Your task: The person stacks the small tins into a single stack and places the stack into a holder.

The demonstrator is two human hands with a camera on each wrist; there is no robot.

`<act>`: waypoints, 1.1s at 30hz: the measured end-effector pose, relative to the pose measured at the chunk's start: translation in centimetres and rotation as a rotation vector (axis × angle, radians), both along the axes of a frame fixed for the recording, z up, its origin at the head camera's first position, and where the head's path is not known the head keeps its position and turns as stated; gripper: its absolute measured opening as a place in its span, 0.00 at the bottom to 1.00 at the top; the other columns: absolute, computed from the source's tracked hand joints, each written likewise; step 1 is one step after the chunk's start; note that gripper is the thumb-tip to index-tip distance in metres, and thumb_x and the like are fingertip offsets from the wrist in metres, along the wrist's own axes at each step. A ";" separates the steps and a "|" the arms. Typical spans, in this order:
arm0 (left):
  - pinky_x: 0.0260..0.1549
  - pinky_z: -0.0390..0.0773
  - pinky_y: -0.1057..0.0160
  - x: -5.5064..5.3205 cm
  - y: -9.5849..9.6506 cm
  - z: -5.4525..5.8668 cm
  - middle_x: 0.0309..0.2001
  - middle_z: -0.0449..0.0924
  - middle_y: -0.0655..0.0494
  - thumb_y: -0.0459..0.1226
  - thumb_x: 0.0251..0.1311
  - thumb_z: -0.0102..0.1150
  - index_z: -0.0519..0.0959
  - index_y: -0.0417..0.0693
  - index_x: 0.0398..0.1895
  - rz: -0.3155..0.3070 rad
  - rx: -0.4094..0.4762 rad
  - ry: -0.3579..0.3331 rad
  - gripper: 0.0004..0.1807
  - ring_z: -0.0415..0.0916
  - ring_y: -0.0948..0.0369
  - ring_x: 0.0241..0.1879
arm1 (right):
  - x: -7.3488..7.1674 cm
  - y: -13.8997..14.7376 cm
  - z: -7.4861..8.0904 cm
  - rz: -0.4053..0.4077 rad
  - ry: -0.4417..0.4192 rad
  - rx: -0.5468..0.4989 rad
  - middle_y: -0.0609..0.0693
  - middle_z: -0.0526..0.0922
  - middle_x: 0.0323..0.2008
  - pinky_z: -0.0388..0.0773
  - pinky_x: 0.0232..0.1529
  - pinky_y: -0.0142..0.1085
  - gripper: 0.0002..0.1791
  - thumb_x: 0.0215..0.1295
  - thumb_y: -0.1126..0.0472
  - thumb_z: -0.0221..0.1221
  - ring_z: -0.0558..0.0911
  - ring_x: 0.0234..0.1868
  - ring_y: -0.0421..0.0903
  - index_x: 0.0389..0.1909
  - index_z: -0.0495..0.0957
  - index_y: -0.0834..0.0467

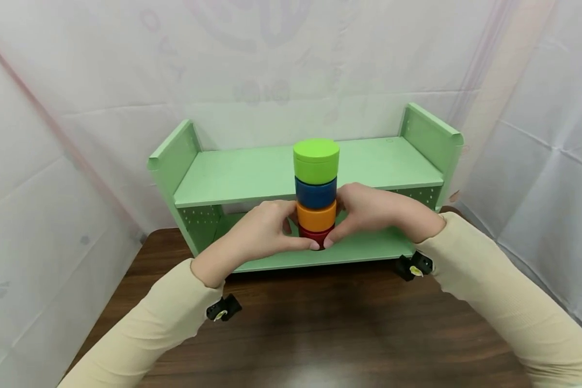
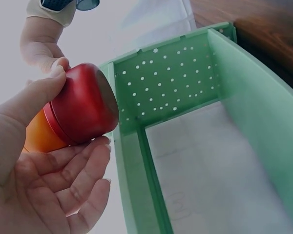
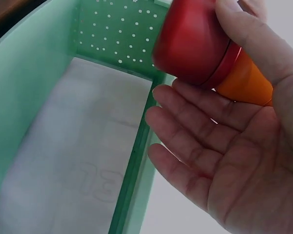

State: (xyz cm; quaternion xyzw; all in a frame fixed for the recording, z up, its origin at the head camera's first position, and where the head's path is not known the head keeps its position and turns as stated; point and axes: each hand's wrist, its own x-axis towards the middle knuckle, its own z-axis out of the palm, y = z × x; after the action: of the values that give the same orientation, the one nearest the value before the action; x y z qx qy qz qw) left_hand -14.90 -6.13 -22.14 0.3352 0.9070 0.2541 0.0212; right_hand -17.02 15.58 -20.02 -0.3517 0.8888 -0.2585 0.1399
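Both hands hold a tower of stacked round cups in front of the shelf. A lime green cup is uppermost, then a blue cup, an orange cup, and a red cup at the bottom. My left hand grips the tower low on its left side, thumb against the red cup. From the other side my right hand grips it too, its thumb also on the red cup. In the wrist views, the underside of the red cup is exposed, so the tower is held up off any surface.
Behind the tower stands a light green two-level shelf with raised, perforated side panels. It rests on a dark wooden table. White printed cloth hangs around the back and sides.
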 end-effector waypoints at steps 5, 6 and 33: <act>0.33 0.78 0.65 -0.3 -0.2 0.9 0.38 0.82 0.59 0.50 0.51 0.70 0.76 0.50 0.50 -0.002 0.004 0.004 0.25 0.77 0.65 0.32 | -0.5 -0.2 0.9 0.008 -0.015 -0.011 0.52 0.83 0.46 0.72 0.57 0.47 0.27 0.51 0.56 0.71 0.81 0.45 0.46 0.51 0.75 0.61; 0.33 0.77 0.64 -0.4 -0.2 1.0 0.38 0.82 0.59 0.50 0.51 0.70 0.76 0.50 0.50 0.000 0.006 0.003 0.25 0.77 0.64 0.32 | -0.5 -0.3 1.1 0.011 -0.015 -0.013 0.52 0.83 0.46 0.72 0.57 0.47 0.27 0.51 0.56 0.71 0.81 0.46 0.46 0.51 0.75 0.61; 0.38 0.78 0.62 -4.3 0.7 3.6 0.40 0.83 0.56 0.48 0.51 0.70 0.77 0.49 0.49 -0.012 -0.010 0.000 0.24 0.80 0.61 0.34 | -3.6 0.2 3.5 -0.029 0.028 0.025 0.52 0.83 0.42 0.74 0.54 0.43 0.24 0.52 0.59 0.71 0.81 0.42 0.47 0.49 0.76 0.62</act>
State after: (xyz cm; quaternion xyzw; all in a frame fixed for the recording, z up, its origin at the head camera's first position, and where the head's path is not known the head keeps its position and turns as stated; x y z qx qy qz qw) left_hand -19.20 -5.46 -18.54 0.3405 0.9063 0.2492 0.0243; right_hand -20.58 15.76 -16.51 -0.3408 0.8988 -0.2444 0.1280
